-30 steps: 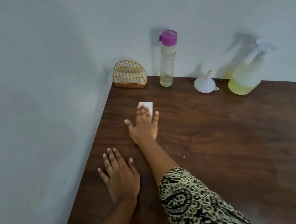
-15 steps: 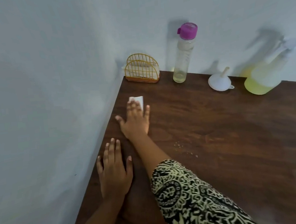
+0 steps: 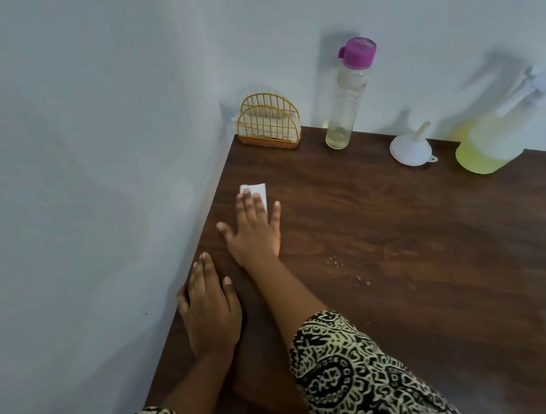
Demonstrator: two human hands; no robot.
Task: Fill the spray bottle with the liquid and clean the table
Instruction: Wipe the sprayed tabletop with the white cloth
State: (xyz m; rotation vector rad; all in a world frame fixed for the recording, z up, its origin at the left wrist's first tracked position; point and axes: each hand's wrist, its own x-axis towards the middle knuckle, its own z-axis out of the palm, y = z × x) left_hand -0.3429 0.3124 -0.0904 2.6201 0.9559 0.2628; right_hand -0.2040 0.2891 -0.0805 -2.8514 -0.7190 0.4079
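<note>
My right hand (image 3: 254, 232) lies flat on the tissue (image 3: 256, 190), with the fingers straight and a little spread; I do not pinch it, I only press it down on the table (image 3: 442, 290), near the left edge and not far from the wire holder (image 3: 268, 123). My left hand (image 3: 210, 309) rests flat on the wood closer to me, fingers together, holding nothing. The tissue is a folded white piece and I judge it very light, soft and thin, so it will slide only when I keep weight on it, and it may crumple or tear if it gets wet. The best hold, I think, is the fingertips over its middle and not on one corner. Its far end looks out beyond my fingers; the long axis seems to run along them, toward the back wall, but the near part is hidden under my hand. Some small drops (image 3: 349, 271) lie to the right of my forearm, not wiped yet. The spray bottle (image 3: 484, 147) stands well apart at the far right by the wall, with yellow liquid in it, its long axis upright and leaning right in this view; its head is too blurred to tell where it points.
</note>
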